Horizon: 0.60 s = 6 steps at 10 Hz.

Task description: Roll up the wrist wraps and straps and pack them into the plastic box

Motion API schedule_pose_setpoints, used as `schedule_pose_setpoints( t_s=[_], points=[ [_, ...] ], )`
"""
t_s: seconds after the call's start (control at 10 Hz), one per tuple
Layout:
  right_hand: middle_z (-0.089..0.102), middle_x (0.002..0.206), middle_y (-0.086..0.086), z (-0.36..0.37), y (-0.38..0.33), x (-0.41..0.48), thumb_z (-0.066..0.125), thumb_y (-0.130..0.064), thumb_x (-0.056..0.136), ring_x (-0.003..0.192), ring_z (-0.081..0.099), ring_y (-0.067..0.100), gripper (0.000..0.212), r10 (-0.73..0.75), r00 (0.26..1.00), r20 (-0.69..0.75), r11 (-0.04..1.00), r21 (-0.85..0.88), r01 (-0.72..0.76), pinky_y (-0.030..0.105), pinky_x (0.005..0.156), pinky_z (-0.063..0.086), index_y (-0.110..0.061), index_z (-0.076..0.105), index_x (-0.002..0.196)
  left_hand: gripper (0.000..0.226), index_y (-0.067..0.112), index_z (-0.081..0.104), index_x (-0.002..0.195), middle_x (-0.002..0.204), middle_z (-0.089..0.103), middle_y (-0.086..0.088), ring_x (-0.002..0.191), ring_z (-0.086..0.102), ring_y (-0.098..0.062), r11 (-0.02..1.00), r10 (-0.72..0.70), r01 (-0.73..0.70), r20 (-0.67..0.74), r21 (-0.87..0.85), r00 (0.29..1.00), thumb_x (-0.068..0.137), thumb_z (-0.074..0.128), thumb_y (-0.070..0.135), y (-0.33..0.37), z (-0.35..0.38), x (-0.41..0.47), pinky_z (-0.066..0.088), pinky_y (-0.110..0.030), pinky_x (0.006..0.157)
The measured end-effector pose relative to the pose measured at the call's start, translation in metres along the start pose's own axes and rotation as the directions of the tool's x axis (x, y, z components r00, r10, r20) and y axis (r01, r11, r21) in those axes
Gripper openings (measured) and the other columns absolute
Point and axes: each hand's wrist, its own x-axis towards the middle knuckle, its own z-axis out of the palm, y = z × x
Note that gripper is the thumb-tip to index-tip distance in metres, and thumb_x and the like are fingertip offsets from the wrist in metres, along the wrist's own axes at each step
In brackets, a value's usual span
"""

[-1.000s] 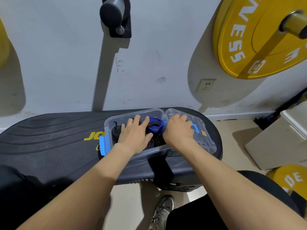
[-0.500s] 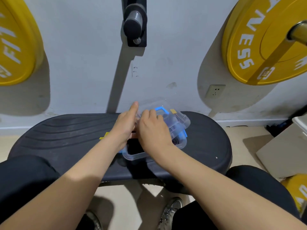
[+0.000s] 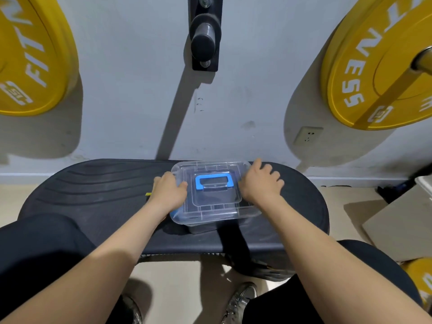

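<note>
The clear plastic box stands on the black padded bench with its clear lid lying flat on top and the blue handle folded down. My left hand grips the box's left end, thumb on the lid and fingers curled down the side. At the right end, my right hand grips the box with its fingers curled over the edge. The wraps and straps are hidden inside; only dark shapes show through the plastic.
Yellow weight plates hang on the wall at left and right, with a black peg between them. A wall socket sits behind the bench. A pale box and another yellow plate are on the floor at right.
The lid, open beside the box a second ago, has been swung over and now lies flat on the box. Both hands have moved from the contents to the box's two ends.
</note>
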Motion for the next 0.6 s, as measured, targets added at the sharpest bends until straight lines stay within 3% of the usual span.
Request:
schedule_pose_setpoints(
  t_s=[0.1,0.2,0.3,0.4,0.5,0.6],
  points=[
    [0.046,0.15,0.022,0.008,0.012,0.016,0.048,-0.031,0.11,0.138,0.045,0.043,0.049,-0.01,0.995,0.103,0.997,0.076,0.003,0.047,0.11,0.041,0.0,0.047,0.149,0.043,0.0,0.051,0.135,0.145,0.037,-0.026,0.125,0.051,-0.049,0.996,-0.043,0.041,0.023,0.085,0.999,0.109,0.054,0.034,0.004,0.008,0.002,0.046,-0.047,0.103],
    [0.056,0.138,0.024,0.015,0.019,0.022,0.044,-0.028,0.111,0.123,0.053,0.043,0.037,-0.036,0.997,0.07,0.984,0.178,0.023,0.045,0.097,0.045,-0.002,0.053,0.136,0.044,-0.006,0.044,0.138,0.145,0.037,-0.031,0.114,0.055,-0.046,0.997,-0.05,0.05,0.008,0.057,0.999,0.112,0.048,0.029,0.006,0.019,0.001,0.043,-0.042,0.091],
    [0.066,0.125,0.021,0.015,0.024,0.03,0.045,-0.022,0.109,0.095,0.053,0.036,0.025,-0.025,0.999,0.043,0.971,0.238,0.014,0.038,0.078,0.042,-0.007,0.061,0.122,0.051,-0.006,0.046,0.136,0.142,0.045,-0.029,0.121,0.056,-0.049,0.997,-0.029,0.034,-0.068,0.07,0.997,0.112,0.048,0.04,0.002,0.026,0.001,0.048,-0.05,0.096],
    [0.067,0.129,0.018,0.009,0.027,0.03,0.05,-0.036,0.11,0.105,0.059,0.038,0.032,0.017,0.999,0.049,0.972,0.234,-0.028,0.041,0.087,0.048,-0.014,0.066,0.128,0.056,-0.004,0.042,0.136,0.142,0.049,-0.025,0.124,0.057,-0.045,0.997,-0.053,0.056,-0.064,0.059,0.997,0.111,0.048,0.046,0.002,0.026,0.0,0.05,-0.049,0.092],
    [0.056,0.142,0.02,-0.003,0.007,0.01,0.054,-0.04,0.109,0.13,0.05,0.041,0.04,0.006,0.994,-0.107,0.997,0.083,0.003,0.047,0.107,0.04,-0.012,0.058,0.138,0.055,0.0,0.037,0.139,0.143,0.04,-0.022,0.125,0.053,-0.044,0.974,-0.02,0.05,-0.138,0.219,0.99,0.11,0.053,0.044,0.011,0.019,-0.015,0.048,-0.051,0.098],
    [0.074,0.121,0.002,-0.055,-0.024,-0.019,0.056,-0.034,0.109,0.113,0.066,0.022,0.026,-0.236,0.799,-0.553,0.643,0.528,0.555,0.04,0.098,0.053,-0.022,0.072,0.125,0.036,0.013,0.046,0.129,0.13,0.048,-0.014,0.113,0.052,-0.036,0.811,0.401,-0.233,-0.22,0.537,0.889,0.106,0.055,0.039,0.024,0.018,-0.043,0.047,-0.048,0.092]
  ],
)
